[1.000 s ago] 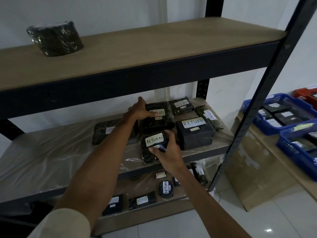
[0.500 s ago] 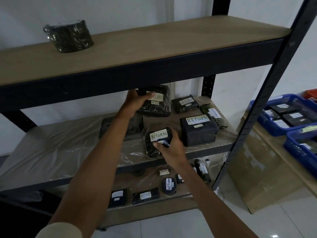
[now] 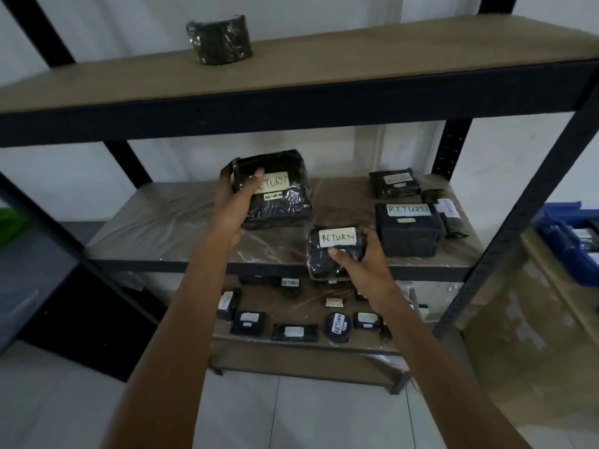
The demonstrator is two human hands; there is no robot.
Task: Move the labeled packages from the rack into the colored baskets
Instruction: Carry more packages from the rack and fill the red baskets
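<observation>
Left hand (image 3: 231, 205) is curled round the big black plastic-wrapped package (image 3: 282, 209). Right hand (image 3: 363, 267) grips the smaller black wrapped bundle (image 3: 319, 264). Both are at the rack's middle shelf (image 3: 162, 228), RETURN labels up, probably so they're readable for the blue plastic basket (image 3: 557, 241) far right.

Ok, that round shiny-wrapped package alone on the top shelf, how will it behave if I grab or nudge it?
The round package stands on a flat end on the top shelf, so a gentle push should slide it, not roll it; tipped onto its side it could roll. Its glossy, wrinkled wrap looks slick, so it may slip in a loose grip.
</observation>
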